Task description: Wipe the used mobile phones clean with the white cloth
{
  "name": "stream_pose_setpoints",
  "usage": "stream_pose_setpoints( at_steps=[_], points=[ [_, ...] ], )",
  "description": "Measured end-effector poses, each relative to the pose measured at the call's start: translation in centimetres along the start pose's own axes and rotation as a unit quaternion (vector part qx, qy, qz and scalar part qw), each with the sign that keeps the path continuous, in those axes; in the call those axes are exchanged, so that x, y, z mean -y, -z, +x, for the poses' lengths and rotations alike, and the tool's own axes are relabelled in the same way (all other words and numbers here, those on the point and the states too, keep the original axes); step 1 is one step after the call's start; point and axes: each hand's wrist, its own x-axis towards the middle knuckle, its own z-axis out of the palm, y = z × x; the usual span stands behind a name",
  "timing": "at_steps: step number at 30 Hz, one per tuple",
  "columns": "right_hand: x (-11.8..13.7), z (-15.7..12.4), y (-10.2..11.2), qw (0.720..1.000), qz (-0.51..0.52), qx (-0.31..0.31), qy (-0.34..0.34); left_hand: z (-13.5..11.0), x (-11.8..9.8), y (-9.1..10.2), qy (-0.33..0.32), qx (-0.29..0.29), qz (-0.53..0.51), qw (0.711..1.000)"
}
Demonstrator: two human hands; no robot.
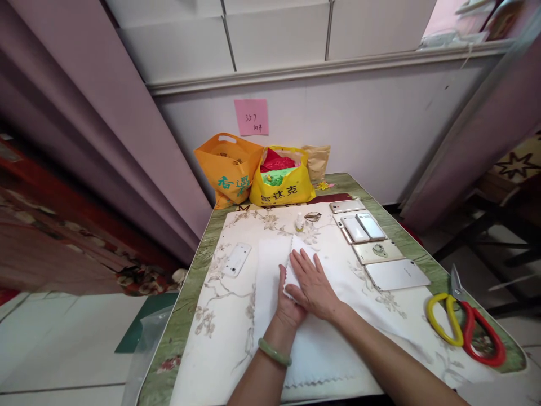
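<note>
A white cloth [270, 265] with a zigzag-cut edge is spread on the flowered table cover, one part folded up over my left hand. My left hand [291, 307] is palm up beneath that fold; its thumb shows along the cloth's edge, and its other fingers are hidden. On top of the fold my right hand [315, 287] lies flat with fingers stretched out, its thumb over the left palm. Whether anything sits inside the fold I cannot tell. A green bangle [274, 352] circles my left wrist.
Left of the cloth lies a white phone [237, 259]. Several phones, including a silver one [397, 274], are on the right, near red-and-yellow scissors [473, 327]. A small bottle [300, 221] and glasses [313, 216] stand farther back, before an orange bag [228, 169] and a yellow bag [283, 192].
</note>
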Motion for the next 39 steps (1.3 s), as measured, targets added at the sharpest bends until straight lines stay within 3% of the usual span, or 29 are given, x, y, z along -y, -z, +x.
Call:
stream_pose_setpoints(
  at_steps=[3, 5, 7, 8, 10, 12, 15, 20, 25, 29, 31, 35, 39],
  points=[
    [0.5, -1.9, 0.1, 0.999, -0.003, 0.019, 0.051, -2.0, -0.1, 1.2, -0.077, -0.053, 0.069, 0.993],
    [0.6, -2.5, 0.3, 0.998, 0.0, 0.03, 0.064, -2.5, 0.0, 1.7, -0.127, -0.05, 0.107, 0.985],
    [0.6, -2.0, 0.3, 0.998, 0.006, 0.047, 0.045, -2.0, 0.1, 1.5, -0.108, -0.074, 0.084, 0.988],
    [0.4, -1.5, 0.3, 0.998, 0.009, 0.056, 0.028, -1.5, 0.1, 1.2, -0.065, -0.069, 0.062, 0.994],
    [0.0, 0.0, 0.3, 0.997, 0.012, 0.071, -0.012, -0.2, 0.1, 0.2, -0.016, -0.024, 0.02, 0.999],
    [-0.8, 1.7, 0.1, 0.995, 0.01, 0.082, -0.047, 0.8, 0.1, -0.8, -0.011, 0.012, -0.003, 1.0],
    [-2.3, 3.4, -0.1, 0.993, -0.006, 0.079, -0.092, 1.2, 0.2, -1.6, -0.029, 0.021, -0.007, 0.999],
    [-3.2, 1.8, 0.1, 0.994, -0.05, 0.033, -0.095, 0.6, 0.1, -1.3, -0.025, 0.026, 0.005, 0.999],
    [-1.3, -2.5, 0.7, 0.999, -0.039, 0.035, 0.002, 0.2, -0.4, -0.4, 0.005, -0.064, 0.048, 0.997],
    [-0.4, -2.5, 0.8, 0.998, -0.017, 0.054, 0.019, 0.1, -0.3, -0.4, 0.002, -0.146, 0.068, 0.987],
    [-0.8, -1.1, 0.6, 0.998, -0.017, 0.06, -0.016, 0.3, -0.2, -0.8, 0.002, -0.119, 0.054, 0.991],
    [-3.0, 2.1, 0.2, 0.992, -0.032, 0.069, -0.101, 0.7, 0.2, -1.4, -0.03, -0.004, 0.022, 0.999],
    [-4.4, 2.1, 0.1, 0.985, -0.059, 0.047, -0.156, 0.7, 0.2, -1.4, -0.041, 0.028, 0.025, 0.998]
  ],
)
